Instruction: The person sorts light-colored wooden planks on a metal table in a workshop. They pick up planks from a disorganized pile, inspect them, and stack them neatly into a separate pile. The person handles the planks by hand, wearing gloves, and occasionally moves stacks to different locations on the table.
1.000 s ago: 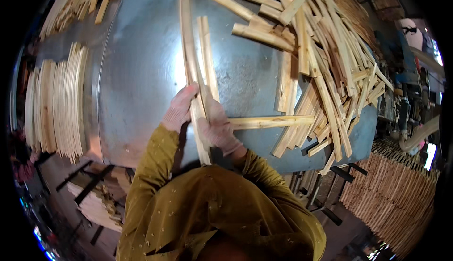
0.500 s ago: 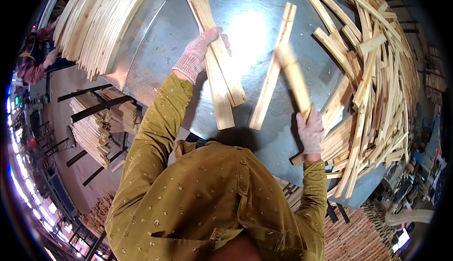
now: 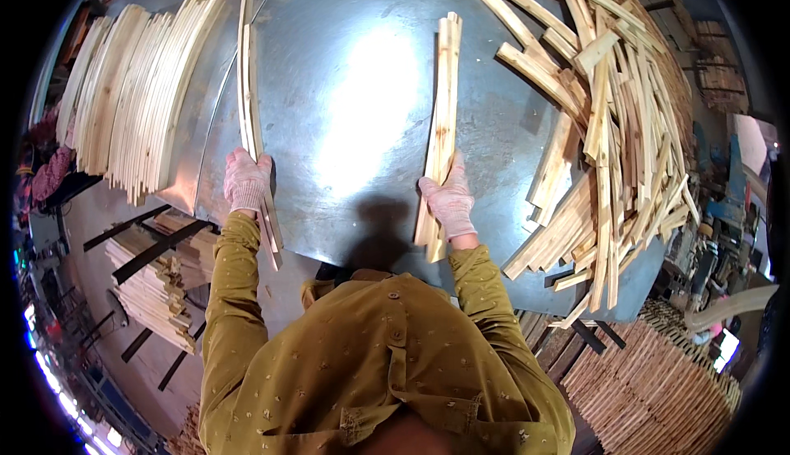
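My left hand [image 3: 247, 182], in a light knitted glove, is closed round a pair of narrow wooden slats [image 3: 248, 85] standing on edge near the seam of the metal table. Their near ends reach over the table's front edge. Right of the bright glare, my gloved right hand [image 3: 448, 198] grips more wooden slats [image 3: 447, 85] lying side by side, pointing away from me. The fingers hide part of them, so their exact number is unclear.
A neat row of slats [image 3: 148, 93] stands at the left on the metal table [image 3: 321, 60]. A loose heap of slats [image 3: 634, 126] covers the right side. Stacked wood [image 3: 152, 290] sits on a rack below left, and another stack [image 3: 650, 373] lies below right.
My left hand has moved left with its slats, now turned on edge. My right hand has come left from beside the heap, and its slat now lies against the one in the middle.
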Demonstrator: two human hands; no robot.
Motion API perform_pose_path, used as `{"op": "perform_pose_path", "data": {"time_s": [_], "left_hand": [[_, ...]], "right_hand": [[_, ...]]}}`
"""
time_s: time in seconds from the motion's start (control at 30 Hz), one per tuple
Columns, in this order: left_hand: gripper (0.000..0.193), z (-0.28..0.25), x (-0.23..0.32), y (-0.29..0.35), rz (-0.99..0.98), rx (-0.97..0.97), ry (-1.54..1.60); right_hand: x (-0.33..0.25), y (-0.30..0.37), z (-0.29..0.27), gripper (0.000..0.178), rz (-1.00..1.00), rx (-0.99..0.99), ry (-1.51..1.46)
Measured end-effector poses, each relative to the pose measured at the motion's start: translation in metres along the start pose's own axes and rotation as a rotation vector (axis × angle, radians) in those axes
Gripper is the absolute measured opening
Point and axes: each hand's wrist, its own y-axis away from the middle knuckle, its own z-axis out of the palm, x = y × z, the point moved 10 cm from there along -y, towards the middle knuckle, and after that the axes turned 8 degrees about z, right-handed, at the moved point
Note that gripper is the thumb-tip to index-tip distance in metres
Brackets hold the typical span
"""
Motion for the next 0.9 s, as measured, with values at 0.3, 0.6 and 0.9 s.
{"op": "perform_pose_path", "data": {"time_s": [0.3, 0.6, 0.9], "left_hand": [[0.087, 0.046, 0.176, 0.109, 0.639, -0.336, 0.797], [0.052, 0.135, 0.228, 0.142, 0.291, -0.791, 1.287], [0.035, -0.013, 0.117, 0.136, 0.709, 0.678, 0.244]], "right_hand": [[-0.053, 0.026, 0.038, 0.065, 0.173, -0.865, -1.592], [0.013, 0.003, 0.006, 0.041, 0.442, -0.358, -0.811], [0.01, 0.018, 0.035, 0.078, 0.31, -0.691, -1.41]]}}
